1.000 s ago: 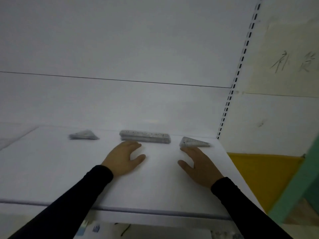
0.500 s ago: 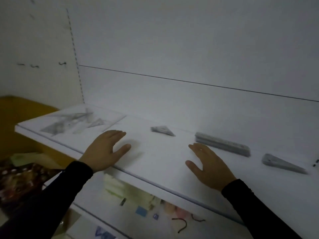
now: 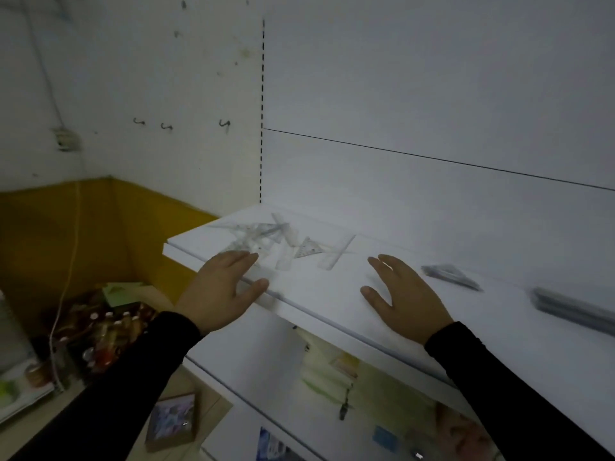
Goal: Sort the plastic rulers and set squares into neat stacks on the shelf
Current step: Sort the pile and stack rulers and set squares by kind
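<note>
A loose heap of clear plastic rulers and set squares lies at the left end of the white shelf. One small set square and one ruler lie at the heap's right side. A neat stack of set squares sits further right, and a stack of rulers beyond it. My left hand hovers with fingers spread at the shelf's front edge, just short of the heap. My right hand is flat over the shelf between heap and set-square stack. Both hold nothing.
The shelf's back panel rises behind. Below the shelf are lower shelves with packaged goods. To the left, a yellow-walled corner holds bottles and boxes and a hanging white cord.
The view has swung left along the shelf, bringing the loose heap close. Both hands moved left with it; the sorted stacks now lie to my right.
</note>
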